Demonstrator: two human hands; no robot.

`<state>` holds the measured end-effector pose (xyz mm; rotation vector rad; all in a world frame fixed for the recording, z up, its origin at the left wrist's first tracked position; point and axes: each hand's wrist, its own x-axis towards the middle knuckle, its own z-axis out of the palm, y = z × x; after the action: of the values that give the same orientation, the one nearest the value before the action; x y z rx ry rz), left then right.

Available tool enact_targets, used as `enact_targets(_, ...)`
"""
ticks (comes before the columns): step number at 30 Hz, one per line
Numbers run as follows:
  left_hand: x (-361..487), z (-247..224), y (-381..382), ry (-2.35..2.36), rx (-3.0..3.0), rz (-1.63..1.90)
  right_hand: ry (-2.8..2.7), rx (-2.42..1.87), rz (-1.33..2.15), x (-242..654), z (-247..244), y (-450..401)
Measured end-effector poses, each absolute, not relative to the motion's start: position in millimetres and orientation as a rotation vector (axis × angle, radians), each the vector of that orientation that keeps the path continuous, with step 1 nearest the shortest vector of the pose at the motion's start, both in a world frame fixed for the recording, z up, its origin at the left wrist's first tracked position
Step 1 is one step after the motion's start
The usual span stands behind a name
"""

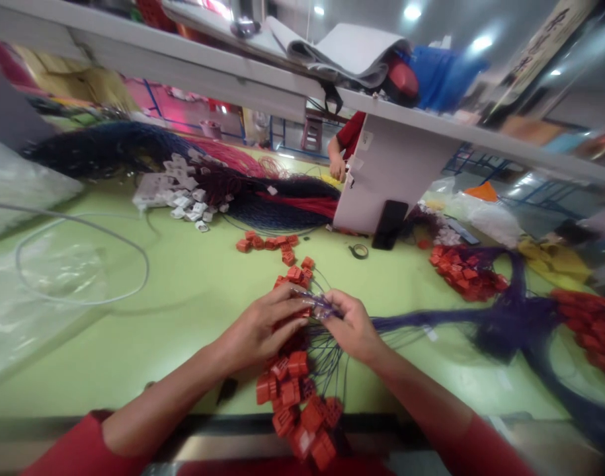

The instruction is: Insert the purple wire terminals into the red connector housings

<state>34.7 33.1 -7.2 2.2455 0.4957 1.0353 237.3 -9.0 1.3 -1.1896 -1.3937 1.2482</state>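
My right hand (350, 325) is closed around a bunch of thin purple wires (406, 322), whose bare metal ends poke out toward the left. Fingers of my left hand (265, 324) reach across to those wire ends and lie over red plastic connectors (289, 390); whether they pinch a wire or a connector I cannot tell. The connectors form a heap running from under my left hand to the table's front edge, with dark wires trailing from them. More loose red connectors (270, 242) lie just beyond my hands.
White connectors (193, 198) on dark wire bundles lie at the back left. A roll of black tape (359, 251) and a black phone (390, 225) are near a grey upright panel (396, 158). Red connector piles (465, 272) lie right. Another person's hand (337, 164) shows behind the panel.
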Motion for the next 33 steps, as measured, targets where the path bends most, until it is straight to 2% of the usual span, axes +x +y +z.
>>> enact_targets(3, 27, -4, 43, 0.591, 2.208, 0.988, -1.427, -1.184, 1.069, 243, -1, -4)
enact_targets(6, 7, -7, 72, 0.970, 2.138, 1.069, -1.338, -1.173, 0.895, 247, -2, 1)
enact_targets(8, -9, -14, 102, 1.404, 2.098, 1.145, -1.217, -1.194, 0.954, 247, -2, 3)
enact_targets(11, -29, -29, 145, 1.809, 2.049, 0.945, -1.127, -1.200, 1.126, 245, -1, 2)
enact_targets(16, -32, -47, 171, 1.793, 1.999, 0.811, -1.115, -1.188, 1.230, 242, 2, 0)
enact_targets(25, -28, -58, 130, 1.580, 2.037, 0.788, -1.095, -1.285, 1.246, 240, -6, 0)
enact_targets(33, -23, -54, 123, 1.558, 2.014, 0.838, -1.184, -1.329, 1.179, 244, -13, -3)
